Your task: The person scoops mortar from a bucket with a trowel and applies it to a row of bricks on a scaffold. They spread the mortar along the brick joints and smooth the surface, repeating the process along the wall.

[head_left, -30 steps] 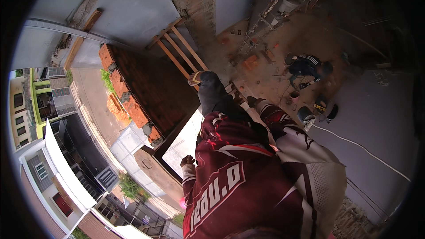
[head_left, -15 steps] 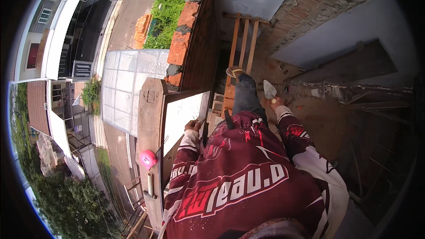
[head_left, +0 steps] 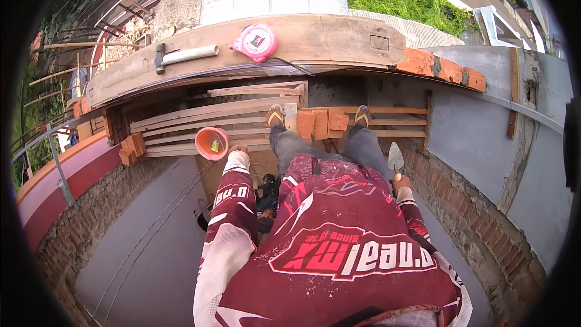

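Note:
My right hand (head_left: 400, 183) is closed round the light handle of a trowel (head_left: 395, 156). Its grey, mortar-smeared blade points up and away, beside my right leg. My left hand (head_left: 238, 149) is low on the left, next to an orange bucket (head_left: 203, 143) with a small yellow-green item (head_left: 215, 146) inside. Its fingers are too small to read, and whether it touches the bucket I cannot tell. My feet stand apart on wooden slats (head_left: 200, 122), with several orange bricks (head_left: 321, 122) between them.
Ahead, a wooden plank (head_left: 339, 36) along the ledge carries a pink tape measure (head_left: 256, 42) and a hammer (head_left: 187, 55). Mortared bricks (head_left: 445, 69) continue the ledge rightward. A few bricks (head_left: 132, 148) stand at the slats' left end. Someone in dark clothes (head_left: 266, 194) is below.
My view has swung left, bringing the bucket, hammer and loose bricks into sight. My left hand has gone from beside the plank to beside the bucket. The trowel stays in my right hand.

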The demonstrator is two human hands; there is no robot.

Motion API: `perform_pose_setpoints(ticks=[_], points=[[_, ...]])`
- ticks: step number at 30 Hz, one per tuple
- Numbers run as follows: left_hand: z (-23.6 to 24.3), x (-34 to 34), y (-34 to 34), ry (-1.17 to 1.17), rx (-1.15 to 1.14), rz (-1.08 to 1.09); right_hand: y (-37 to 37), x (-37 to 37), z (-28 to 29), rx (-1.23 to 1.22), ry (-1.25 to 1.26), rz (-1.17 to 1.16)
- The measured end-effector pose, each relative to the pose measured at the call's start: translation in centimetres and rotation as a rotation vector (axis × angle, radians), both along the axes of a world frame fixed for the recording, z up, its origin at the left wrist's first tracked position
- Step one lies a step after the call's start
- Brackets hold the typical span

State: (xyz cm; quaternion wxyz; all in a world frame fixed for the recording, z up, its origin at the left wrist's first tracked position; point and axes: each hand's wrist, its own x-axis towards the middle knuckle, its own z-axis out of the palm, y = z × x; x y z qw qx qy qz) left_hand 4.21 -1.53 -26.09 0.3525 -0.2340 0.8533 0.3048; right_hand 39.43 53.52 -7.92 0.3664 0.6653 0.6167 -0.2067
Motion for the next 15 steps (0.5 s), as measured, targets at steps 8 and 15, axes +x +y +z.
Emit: perform_pose_setpoints(ticks=[8,15], points=[[-0.8,16.1,5.2,-0.117,0.116,0.451,6.9,-12.6,2.4,-0.141,0.047,0.38],[-4.7,23.5,8.7,-0.5,-0.205,0.229,3.3,-21.9,2.9,-0.186,0.149,0.625]])
